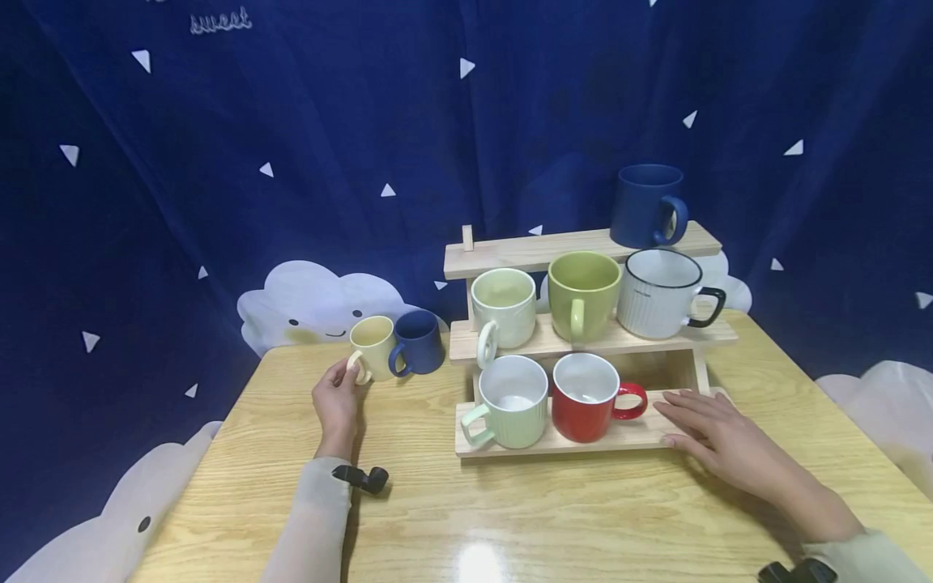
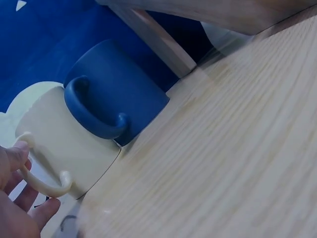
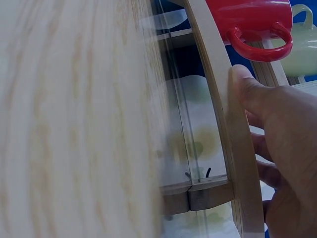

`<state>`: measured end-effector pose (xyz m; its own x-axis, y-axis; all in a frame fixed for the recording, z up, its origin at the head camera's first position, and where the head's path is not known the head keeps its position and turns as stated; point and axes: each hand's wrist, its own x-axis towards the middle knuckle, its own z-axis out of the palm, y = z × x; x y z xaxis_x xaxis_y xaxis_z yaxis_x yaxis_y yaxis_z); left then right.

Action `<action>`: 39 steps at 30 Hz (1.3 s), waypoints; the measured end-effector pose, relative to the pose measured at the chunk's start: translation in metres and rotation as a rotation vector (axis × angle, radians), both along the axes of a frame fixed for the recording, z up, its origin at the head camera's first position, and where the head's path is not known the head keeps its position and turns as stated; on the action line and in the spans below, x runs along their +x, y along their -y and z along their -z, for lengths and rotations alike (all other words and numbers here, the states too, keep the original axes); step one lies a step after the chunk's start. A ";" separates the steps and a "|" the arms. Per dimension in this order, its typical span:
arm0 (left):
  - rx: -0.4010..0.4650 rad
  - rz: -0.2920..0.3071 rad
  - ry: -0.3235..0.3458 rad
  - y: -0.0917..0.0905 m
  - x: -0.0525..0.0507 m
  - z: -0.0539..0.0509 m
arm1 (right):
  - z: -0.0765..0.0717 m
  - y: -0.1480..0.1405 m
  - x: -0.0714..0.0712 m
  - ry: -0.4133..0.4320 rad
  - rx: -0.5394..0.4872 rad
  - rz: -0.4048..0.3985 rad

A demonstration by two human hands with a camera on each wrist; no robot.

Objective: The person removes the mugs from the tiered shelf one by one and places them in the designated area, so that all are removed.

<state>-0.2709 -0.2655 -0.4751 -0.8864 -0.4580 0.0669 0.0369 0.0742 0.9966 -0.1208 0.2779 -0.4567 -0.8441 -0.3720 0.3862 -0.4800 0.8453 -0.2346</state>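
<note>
A pale yellow mug [image 1: 375, 348] stands on the table at the left, and my left hand [image 1: 339, 403] pinches its handle between thumb and fingers. Touching or very near that mug is a small dark blue mug [image 2: 116, 89], its handle toward me. My right hand [image 1: 717, 437] rests with extended fingers on the right end of the wooden rack's bottom shelf [image 1: 466, 444], thumb at the front edge. Nearest to it is a red mug [image 1: 581, 409], handle pointing right. Left of the red one sits a light green mug [image 1: 516, 413].
On the middle shelf stand a pale ribbed mug [image 1: 506, 312], an olive green mug [image 1: 581, 291] and a white mug with black rim [image 1: 659, 300]. A large blue mug [image 1: 645, 206] occupies the top shelf's right end. Behind hangs a blue curtain [image 1: 328, 121].
</note>
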 end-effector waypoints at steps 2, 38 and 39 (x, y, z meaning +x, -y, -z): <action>-0.020 0.003 -0.001 0.003 0.000 0.000 | 0.000 0.001 -0.001 -0.003 -0.002 -0.004; -0.481 0.194 -0.162 -0.013 0.004 -0.085 | 0.001 0.000 0.000 -0.013 -0.010 -0.010; -0.481 0.218 -0.179 -0.018 0.004 -0.091 | 0.001 0.000 0.000 -0.014 -0.010 -0.010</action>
<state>-0.2671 -0.2479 -0.3841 -0.9126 -0.1461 0.3818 0.2682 0.4909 0.8289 -0.1205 0.2778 -0.4573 -0.8347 -0.3766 0.4019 -0.4919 0.8380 -0.2362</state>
